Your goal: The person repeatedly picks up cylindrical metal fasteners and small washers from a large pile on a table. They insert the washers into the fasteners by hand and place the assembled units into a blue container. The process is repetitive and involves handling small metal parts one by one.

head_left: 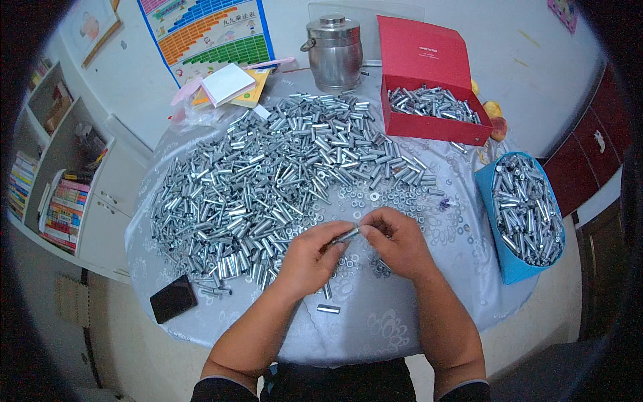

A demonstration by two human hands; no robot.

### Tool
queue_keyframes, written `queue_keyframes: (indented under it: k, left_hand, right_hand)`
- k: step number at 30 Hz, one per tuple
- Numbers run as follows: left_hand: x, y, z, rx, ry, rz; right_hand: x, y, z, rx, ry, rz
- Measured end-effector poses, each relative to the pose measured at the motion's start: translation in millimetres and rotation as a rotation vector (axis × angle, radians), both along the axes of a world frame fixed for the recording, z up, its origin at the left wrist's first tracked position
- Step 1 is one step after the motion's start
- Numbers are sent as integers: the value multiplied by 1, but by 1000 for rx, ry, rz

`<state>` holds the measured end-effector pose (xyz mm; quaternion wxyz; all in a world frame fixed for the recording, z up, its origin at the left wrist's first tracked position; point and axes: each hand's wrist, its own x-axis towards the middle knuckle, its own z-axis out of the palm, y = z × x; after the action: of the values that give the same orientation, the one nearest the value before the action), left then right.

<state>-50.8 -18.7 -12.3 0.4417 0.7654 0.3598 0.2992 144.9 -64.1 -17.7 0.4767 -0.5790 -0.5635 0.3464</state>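
Note:
A short silver metal tube is pinched between both hands over the near middle of the round table. My left hand grips its lower end, and my right hand closes on its upper end with the fingertips. A large heap of the same metal tubes spreads across the table's far and left side. Small washers lie scattered just beyond my hands. Two loose tubes rest on the cloth near my left wrist.
A red box with tubes in it stands at the back right, a blue box full of tubes at the right edge. A steel pot and books sit at the back. A black phone lies front left.

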Motion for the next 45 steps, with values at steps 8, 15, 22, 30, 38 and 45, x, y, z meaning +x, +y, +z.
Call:
queue_keyframes:
  k: [8,15,22,30,38,45]
  left_hand:
    - [3,6,-6,-686,-465,110]
    - [1,14,-4,-737,-675,353]
    - [-1,16,-9,-674,-691,381]
    - [0,16,-9,-676,-695,393]
    - [-2,17,-8,-659,-749,412]
    - [-1,17,-6,-648,-730,413]
  right_hand:
    - [1,2,-3,1,213,-154]
    - [27,10,1,120,-281,-420]
    - [15,27,-5,-23,-631,-156]
    - [6,48,-17,75,-670,-177]
    - [7,56,-21,98,-652,-169]
    - [-21,69,-28,132,-650,-88]
